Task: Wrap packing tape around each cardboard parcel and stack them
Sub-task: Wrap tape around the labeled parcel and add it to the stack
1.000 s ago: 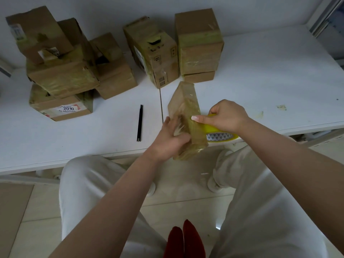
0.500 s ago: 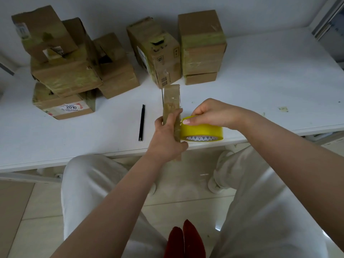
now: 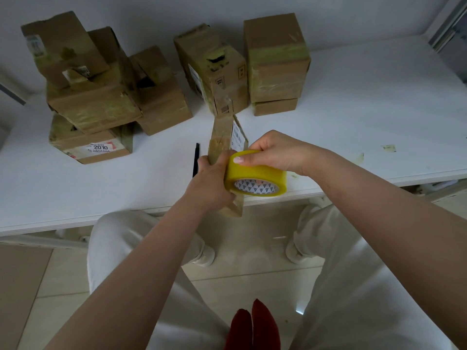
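You sit at a long white flat-topped table (image 3: 366, 102) that fills the view from nine o'clock to three o'clock, its front edge just above your knees. Behind it, at twelve o'clock, stands a plain pale grey wall (image 3: 151, 11). At six o'clock lies a floor of large beige tiles (image 3: 252, 274) with pale joints. At two o'clock, a grey window frame (image 3: 447, 24) meets the table's corner.

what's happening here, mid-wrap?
Yes. A seated person's left hand grips a thin flat parcel upright over the table edge, while the right hand holds a yellow tape roll against it. Taped boxes sit at the back: a loose pile on the left, two stacks in the middle. A black pen lies beside the hands.
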